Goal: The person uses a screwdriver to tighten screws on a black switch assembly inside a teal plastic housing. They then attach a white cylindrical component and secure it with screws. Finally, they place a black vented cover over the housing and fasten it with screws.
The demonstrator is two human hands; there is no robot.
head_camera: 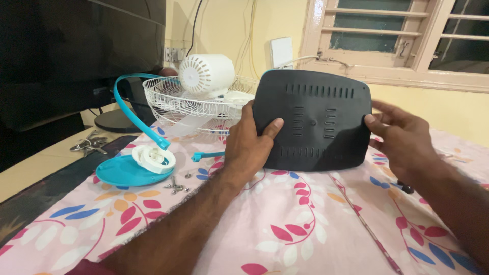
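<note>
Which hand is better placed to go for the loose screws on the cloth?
Probably the left hand: the screws lie on its side, beside the teal dish. The right hand holds the dark panel's far edge.

Dark grey slotted panel (311, 119) — pink floral cloth (285, 224) — turquoise disc (122, 173), white wire grille (198, 104).

A dark grey plastic cover (311, 119), slotted with vents, stands upright on its lower edge on the flowered cloth (285, 229).
</note>
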